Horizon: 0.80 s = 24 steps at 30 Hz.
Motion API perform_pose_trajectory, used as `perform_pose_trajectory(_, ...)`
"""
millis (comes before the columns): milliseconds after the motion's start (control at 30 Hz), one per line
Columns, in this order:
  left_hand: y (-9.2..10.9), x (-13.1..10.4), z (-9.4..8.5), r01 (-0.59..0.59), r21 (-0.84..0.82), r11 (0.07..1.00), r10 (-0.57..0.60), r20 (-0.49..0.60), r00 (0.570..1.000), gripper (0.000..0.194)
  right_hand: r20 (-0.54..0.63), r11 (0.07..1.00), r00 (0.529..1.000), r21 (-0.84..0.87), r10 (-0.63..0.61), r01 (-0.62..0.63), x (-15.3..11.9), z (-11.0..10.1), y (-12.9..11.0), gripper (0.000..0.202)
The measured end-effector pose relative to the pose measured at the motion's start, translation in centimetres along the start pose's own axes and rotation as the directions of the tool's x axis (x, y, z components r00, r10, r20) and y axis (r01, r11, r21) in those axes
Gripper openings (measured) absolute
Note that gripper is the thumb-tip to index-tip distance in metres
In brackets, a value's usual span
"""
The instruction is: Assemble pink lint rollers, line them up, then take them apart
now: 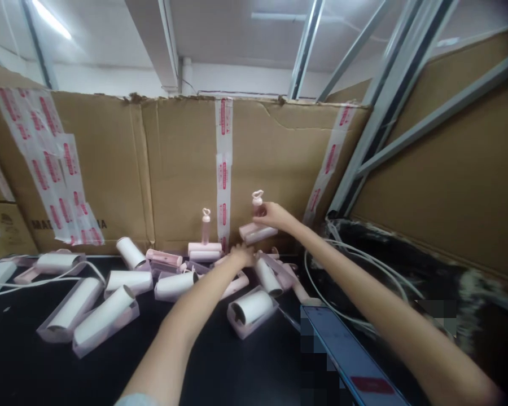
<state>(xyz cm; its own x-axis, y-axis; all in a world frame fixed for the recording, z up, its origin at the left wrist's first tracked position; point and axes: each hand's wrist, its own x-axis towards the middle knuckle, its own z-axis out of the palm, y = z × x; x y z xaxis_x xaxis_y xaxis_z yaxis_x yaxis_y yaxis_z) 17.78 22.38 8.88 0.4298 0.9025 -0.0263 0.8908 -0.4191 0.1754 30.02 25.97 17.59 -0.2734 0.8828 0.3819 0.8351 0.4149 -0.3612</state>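
My right hand [275, 215] is closed around the upright stem of a pink lint roller [258, 198] with a heart-shaped loop on top, raised in front of the cardboard wall. Just below that hand is a pink and white roller end [258, 233]. Lower down, my left hand [242, 256] reaches into the pile; its fingers are blurred and partly hidden, so their grip is unclear. Left of it stands another pink lint roller [205, 230], heart loop up. White paper rolls [254, 306] lie about in clear plastic cases [244, 330], with pink handles [164, 257] among them.
Behind the pile rises a tall cardboard wall [182, 169] with printed tape. On the black surface [220, 366], a phone [351, 355] lies at the front right, partly behind my right forearm. White cables [364, 254] loop at the right, near a metal frame post [364, 135].
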Motion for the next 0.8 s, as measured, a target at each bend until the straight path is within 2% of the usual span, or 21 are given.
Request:
perform_pose_trajectory(167, 0.5, 0.5, 1.8, 0.007, -0.042, 0.999, -0.003, 0.097, 0.995, 0.054, 0.055, 0.999, 0.998, 0.037, -0.008, 0.006, 0.8, 0.7, 1.8, 0.020)
perform_pose_trajectory(333, 0.9, -2.3, 2.9, -0.012, -0.067, 0.998, 0.021, 0.129, 0.991, 0.070, 0.135, 0.976, 0.981, 0.187, -0.137, 0.111, 0.9, 1.8, 1.2, 0.013)
perform_pose_trajectory(500, 1.1, -4.9, 2.7, -0.061, -0.095, 0.994, 0.071, 0.099, 0.993, 0.065, 0.147, 0.963, 0.972, 0.229, -0.181, 0.145, 0.5, 3.2, 0.3, 0.011)
perform_pose_trajectory(567, 1.0, -4.9, 2.2, -0.063, -0.091, 0.994, 0.068, 0.056, 0.996, 0.061, 0.086, 0.967, 0.985, 0.220, -0.150, 0.128, 0.4, 2.8, 0.4, 0.010)
perform_pose_trajectory(633, 0.8, -4.1, 1.5, -0.052, -0.080, 0.995, 0.053, 0.012, 0.998, 0.057, -0.028, 0.972, 0.995, 0.215, -0.094, 0.098, 0.4, 1.8, 0.6, 0.011)
perform_pose_trajectory(733, 0.3, -2.0, 0.6, -0.029, -0.065, 0.997, 0.029, 0.004, 1.000, 0.047, -0.206, 0.970, 0.979, 0.234, -0.011, 0.060, 0.5, -0.2, 1.1, 0.014)
perform_pose_trajectory(800, -0.4, -0.4, 0.2, -0.013, -0.065, 0.998, 0.014, 0.020, 1.000, 0.040, -0.266, 0.965, 0.964, 0.258, 0.015, 0.056, 0.6, -1.1, 1.2, 0.016)
